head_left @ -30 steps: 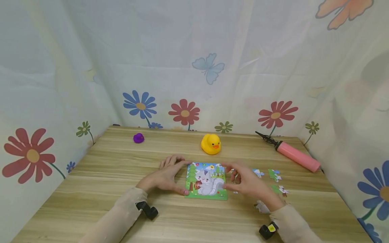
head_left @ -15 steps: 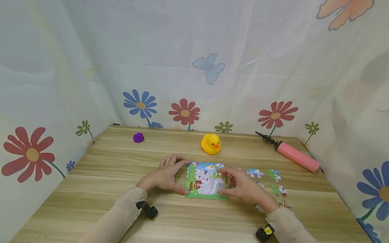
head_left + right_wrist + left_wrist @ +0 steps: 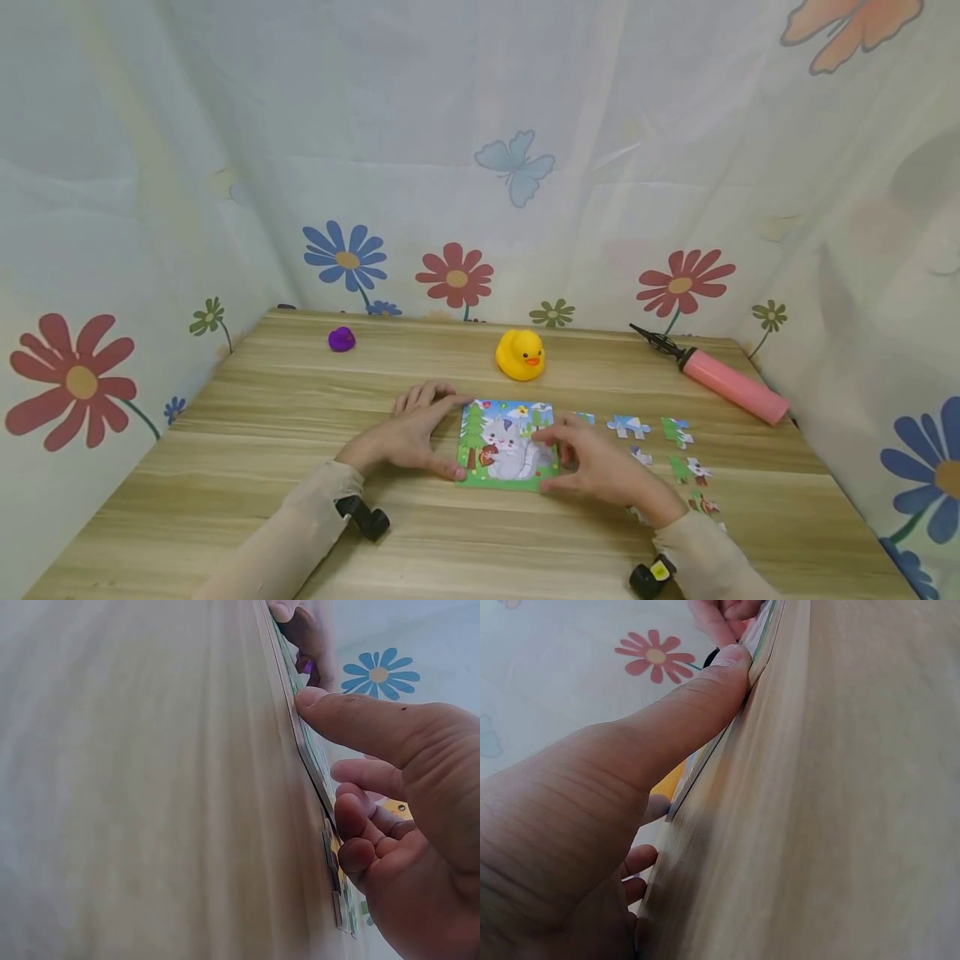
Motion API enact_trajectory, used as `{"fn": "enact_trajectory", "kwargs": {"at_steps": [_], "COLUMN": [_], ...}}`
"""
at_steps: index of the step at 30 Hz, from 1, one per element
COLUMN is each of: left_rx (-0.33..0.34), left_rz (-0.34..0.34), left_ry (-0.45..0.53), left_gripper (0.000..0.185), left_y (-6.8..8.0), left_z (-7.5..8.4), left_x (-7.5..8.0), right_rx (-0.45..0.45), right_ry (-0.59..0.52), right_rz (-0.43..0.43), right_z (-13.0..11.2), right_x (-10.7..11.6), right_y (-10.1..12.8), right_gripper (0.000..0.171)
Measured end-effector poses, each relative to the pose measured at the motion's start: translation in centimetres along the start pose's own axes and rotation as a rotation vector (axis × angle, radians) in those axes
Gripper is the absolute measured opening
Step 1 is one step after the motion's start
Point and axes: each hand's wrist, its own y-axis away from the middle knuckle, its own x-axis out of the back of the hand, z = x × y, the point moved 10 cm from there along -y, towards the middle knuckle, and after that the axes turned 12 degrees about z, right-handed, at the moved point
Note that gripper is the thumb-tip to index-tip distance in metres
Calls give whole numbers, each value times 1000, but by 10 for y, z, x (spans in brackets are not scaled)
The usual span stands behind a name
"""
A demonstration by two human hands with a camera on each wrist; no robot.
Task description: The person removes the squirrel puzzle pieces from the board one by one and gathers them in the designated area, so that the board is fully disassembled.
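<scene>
A: Table (image 3: 285, 500) first — where's your puzzle?

B: The puzzle board (image 3: 504, 446) lies flat near the front middle, between your hands, squirrel picture upright toward you. It's close to square, so no clear long axis; top edge points at the yellow duck (image 3: 521, 356).

A: Hands?

B: Your left hand (image 3: 408, 437) rests at the board's left edge, fingers fairly straight, thumb (image 3: 705, 690) pressed on the near corner — gripping nothing. Your right hand (image 3: 592, 462) sits at the right edge, thumb (image 3: 337, 716) on the near edge, fingers loosely curled; whether they pinch a piece, I can't tell.

A: Progress?

B: Judging from this, mostly filled — right side partly hidden. Several loose pieces (image 3: 628, 427) lie to the right, not yet placed.
</scene>
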Motion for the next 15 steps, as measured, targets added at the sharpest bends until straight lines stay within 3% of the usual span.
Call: {"fn": "enact_trajectory", "kwargs": {"at_steps": [15], "left_rx": [1], "left_rz": [9], "left_ry": [5], "left_gripper": [122], "left_y": [-1], "left_z": [2], "left_x": [1], "right_rx": [-4], "right_ry": [-23], "right_rz": [-15], "right_z": [-5], "right_x": [0], "right_y": [2], "right_gripper": [54]}}
